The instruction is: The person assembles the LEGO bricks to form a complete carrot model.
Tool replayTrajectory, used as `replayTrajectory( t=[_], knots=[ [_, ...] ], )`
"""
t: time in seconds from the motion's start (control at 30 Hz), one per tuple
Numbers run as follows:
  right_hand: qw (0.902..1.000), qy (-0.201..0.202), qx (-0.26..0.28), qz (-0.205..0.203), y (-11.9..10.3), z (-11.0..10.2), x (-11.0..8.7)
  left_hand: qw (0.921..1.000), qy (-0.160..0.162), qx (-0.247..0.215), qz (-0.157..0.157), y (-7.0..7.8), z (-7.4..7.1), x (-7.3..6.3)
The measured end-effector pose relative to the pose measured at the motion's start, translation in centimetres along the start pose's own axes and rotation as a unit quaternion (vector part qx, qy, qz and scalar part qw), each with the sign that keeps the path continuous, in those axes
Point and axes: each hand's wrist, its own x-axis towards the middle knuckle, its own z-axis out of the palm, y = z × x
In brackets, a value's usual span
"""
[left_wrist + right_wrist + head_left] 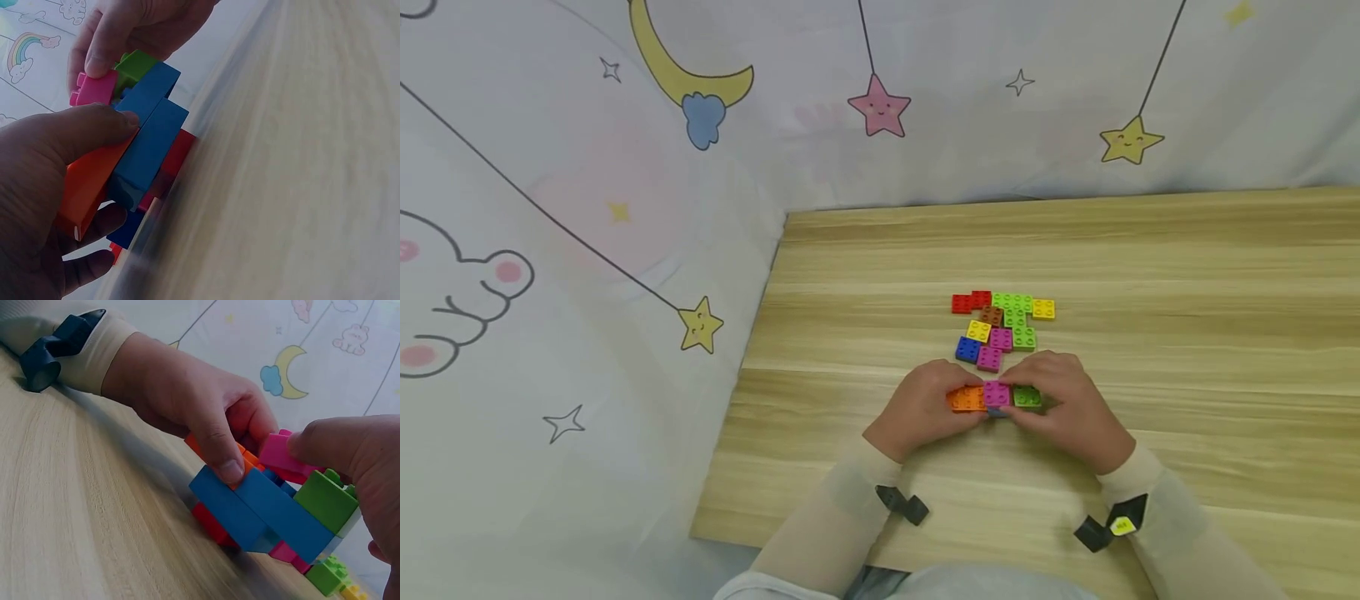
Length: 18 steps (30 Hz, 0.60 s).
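Observation:
My left hand [925, 410] grips the orange brick [967, 400] of a small build, its thumb lying along the orange brick where it meets the blue. Two long blue bricks [281, 512] form the lower part, offset end to end in the right wrist view. A green brick [326, 501] sits on the blue at the other end. Between orange and green, my right hand [1070, 408] pinches a pink brick [284, 456], studs up. The pink brick is slightly tilted in the right wrist view, close over the blue studs.
Just beyond the hands lies a flat group of bricks: red [961, 304], lime green [1012, 302], yellow [1043, 309], brown [992, 316], dark blue [967, 349] and magenta [989, 359]. They stand on a wooden table [865, 283], with a printed cloth [955, 158] behind it.

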Motion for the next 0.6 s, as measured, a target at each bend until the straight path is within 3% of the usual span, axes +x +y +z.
replayTrajectory(
  t=[0.27, 0.6],
  knots=[
    [0.9998, -0.014, -0.002, 0.012, -0.01, 0.12, 0.07, 1.0000, -0.005, -0.003, -0.005, 0.07, -0.10, -0.03],
    [0.9991, -0.031, -0.010, -0.028, 0.02, -0.22, 0.24, 0.9999, -0.008, -0.001, -0.007, 0.13, -0.14, 0.02]
  ],
)
